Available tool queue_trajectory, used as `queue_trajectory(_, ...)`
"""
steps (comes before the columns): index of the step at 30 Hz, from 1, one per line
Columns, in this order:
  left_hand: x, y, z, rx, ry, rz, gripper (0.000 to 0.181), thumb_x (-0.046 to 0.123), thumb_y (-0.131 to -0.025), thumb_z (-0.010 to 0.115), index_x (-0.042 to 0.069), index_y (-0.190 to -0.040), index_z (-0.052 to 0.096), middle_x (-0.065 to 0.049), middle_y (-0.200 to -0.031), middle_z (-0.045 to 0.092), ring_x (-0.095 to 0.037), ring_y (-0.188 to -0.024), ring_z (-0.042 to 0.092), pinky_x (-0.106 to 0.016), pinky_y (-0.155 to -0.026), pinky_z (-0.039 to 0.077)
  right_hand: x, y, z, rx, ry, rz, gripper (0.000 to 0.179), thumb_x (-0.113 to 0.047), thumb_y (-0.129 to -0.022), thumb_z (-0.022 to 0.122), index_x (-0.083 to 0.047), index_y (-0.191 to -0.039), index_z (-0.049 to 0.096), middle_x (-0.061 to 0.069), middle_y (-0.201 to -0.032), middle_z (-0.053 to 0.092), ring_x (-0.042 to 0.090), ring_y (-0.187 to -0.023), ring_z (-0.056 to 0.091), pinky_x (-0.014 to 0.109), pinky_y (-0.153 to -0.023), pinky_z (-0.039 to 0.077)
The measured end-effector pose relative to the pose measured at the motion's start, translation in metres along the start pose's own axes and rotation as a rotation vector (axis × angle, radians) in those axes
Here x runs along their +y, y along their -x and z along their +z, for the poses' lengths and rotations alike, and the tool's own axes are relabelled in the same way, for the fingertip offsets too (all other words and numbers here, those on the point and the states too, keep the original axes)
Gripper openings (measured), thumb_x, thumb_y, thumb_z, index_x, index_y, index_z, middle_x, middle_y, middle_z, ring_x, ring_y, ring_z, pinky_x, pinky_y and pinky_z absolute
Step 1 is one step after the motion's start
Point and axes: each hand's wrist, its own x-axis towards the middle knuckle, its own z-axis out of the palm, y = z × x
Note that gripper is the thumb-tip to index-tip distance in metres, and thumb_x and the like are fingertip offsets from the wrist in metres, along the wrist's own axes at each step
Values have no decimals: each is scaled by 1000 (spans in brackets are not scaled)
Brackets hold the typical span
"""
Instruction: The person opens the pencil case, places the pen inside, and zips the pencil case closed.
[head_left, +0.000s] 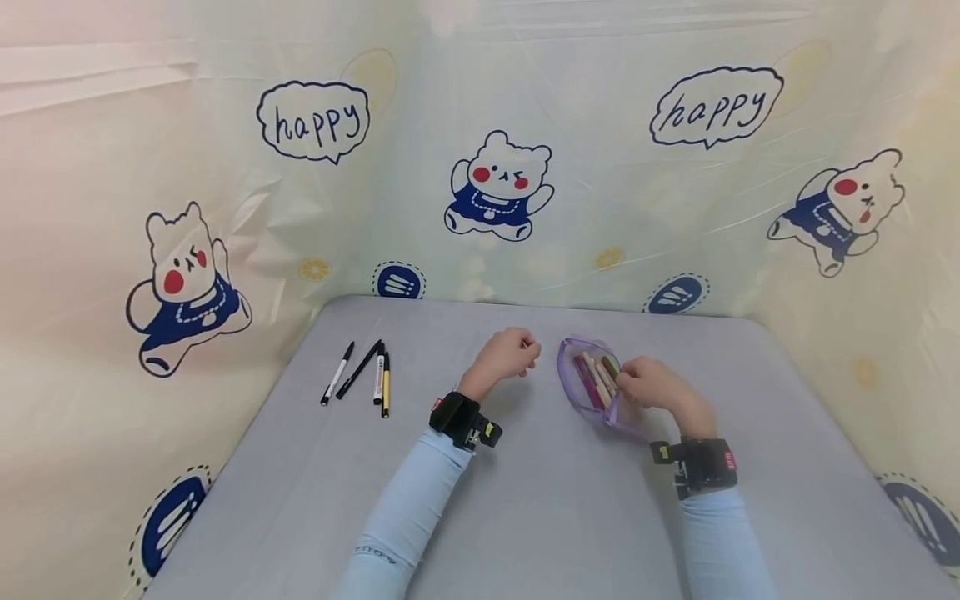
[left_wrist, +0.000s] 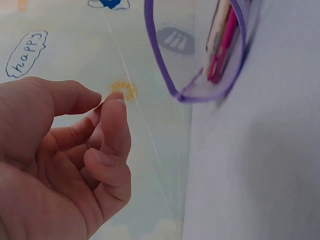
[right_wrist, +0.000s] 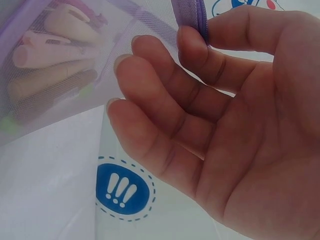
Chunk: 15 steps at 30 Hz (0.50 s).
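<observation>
A see-through mesh pouch with purple edging (head_left: 564, 385) sits right of the table's middle in the head view. Several pens (head_left: 594, 382) in pink, cream and green lie inside it. My right hand (head_left: 660, 385) pinches the pouch's purple edge (right_wrist: 192, 14) between thumb and index finger; its other fingers are bent loosely, as the right wrist view shows. My left hand (head_left: 504, 360) is held left of the pouch, apart from it. In the left wrist view, its fingers (left_wrist: 114, 125) curl loosely with the thumb close to them, and nothing shows in their grasp.
On the left of the grey table (head_left: 570, 517) lie a white pen (head_left: 338, 372), a black pen (head_left: 359, 370), a white-and-black marker (head_left: 378, 380) and a yellow marker (head_left: 386, 385). A printed curtain (head_left: 600, 192) hangs around the back and sides.
</observation>
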Motion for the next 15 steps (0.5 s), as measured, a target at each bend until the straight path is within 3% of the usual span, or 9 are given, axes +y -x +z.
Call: queue_trajectory(15, -40, 20, -30, 70, -89, -144, 21, 25, -99, 51, 9, -99, 63, -4, -89, 70, -15, -74, 63, -27, -62, 46, 1, -1, 0, 10, 4, 0, 22, -18, -93, 49, -4, -87, 65, 4, -66, 56, 18, -61, 51, 31, -56, 43)
